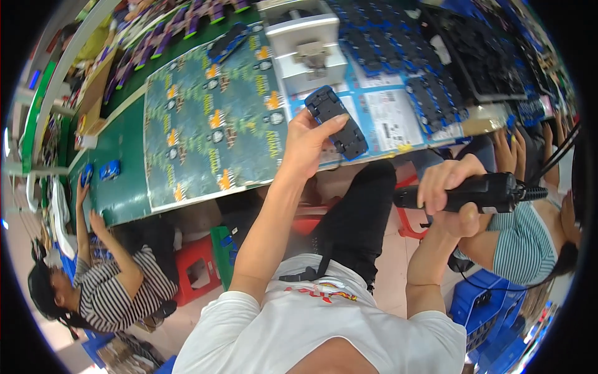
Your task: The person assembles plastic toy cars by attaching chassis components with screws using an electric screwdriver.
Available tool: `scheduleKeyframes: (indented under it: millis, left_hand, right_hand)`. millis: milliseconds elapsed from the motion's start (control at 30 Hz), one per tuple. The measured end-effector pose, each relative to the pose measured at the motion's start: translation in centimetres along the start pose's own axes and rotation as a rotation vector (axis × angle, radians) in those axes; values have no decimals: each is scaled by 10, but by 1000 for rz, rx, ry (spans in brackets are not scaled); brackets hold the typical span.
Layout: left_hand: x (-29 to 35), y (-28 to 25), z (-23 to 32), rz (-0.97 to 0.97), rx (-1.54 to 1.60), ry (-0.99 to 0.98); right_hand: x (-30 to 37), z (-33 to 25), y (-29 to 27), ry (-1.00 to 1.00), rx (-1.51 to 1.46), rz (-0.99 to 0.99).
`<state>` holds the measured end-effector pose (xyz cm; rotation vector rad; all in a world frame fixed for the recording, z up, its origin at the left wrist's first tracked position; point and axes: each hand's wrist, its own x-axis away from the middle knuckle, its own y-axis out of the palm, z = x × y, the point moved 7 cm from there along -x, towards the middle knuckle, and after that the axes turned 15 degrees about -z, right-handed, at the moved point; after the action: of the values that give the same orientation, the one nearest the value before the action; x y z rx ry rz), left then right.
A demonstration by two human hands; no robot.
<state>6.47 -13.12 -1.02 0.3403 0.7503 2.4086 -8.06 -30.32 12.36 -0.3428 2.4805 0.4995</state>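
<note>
My left hand [303, 146] grips a toy car [346, 137] over the front edge of the table. The car's black underside faces up, and blue bodywork shows along its rim. My thumb lies across that underside. Off to the right, away from the table, my right hand [447, 187] is wrapped round a black electric screwdriver [492, 192]. A coiled cord leaves the screwdriver's right end. Its other end points left toward the car but stays apart from it, and its tip is hard to make out.
A white fixture [307, 53] stands behind the car. Rows of black-and-blue toy cars [430, 100] fill the table's back right, by a black tray [476, 56]. A patterned mat [215, 121] covers the middle. Co-workers sit left and right; a blue car [109, 169] lies far left.
</note>
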Motion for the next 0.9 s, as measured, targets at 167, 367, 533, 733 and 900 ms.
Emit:
scheduleKeyframes:
  millis: [167, 367, 533, 733, 900]
  left_hand:
    - [37, -36, 29, 12, 138, 94]
    - [56, -73, 43, 111, 128, 81]
    - [60, -84, 53, 102, 143, 111]
    - [58, -90, 54, 66, 131, 125]
    - [56, -95, 48, 123, 133, 134]
  right_hand:
    - [-25, 28, 15, 46, -1, -26]
    - [-60, 54, 40, 43, -1, -69]
    - [-82, 64, 54, 22, 29, -76]
    - [-111, 67, 48, -106, 117, -107]
    - [-146, 69, 30, -224, 160, -46]
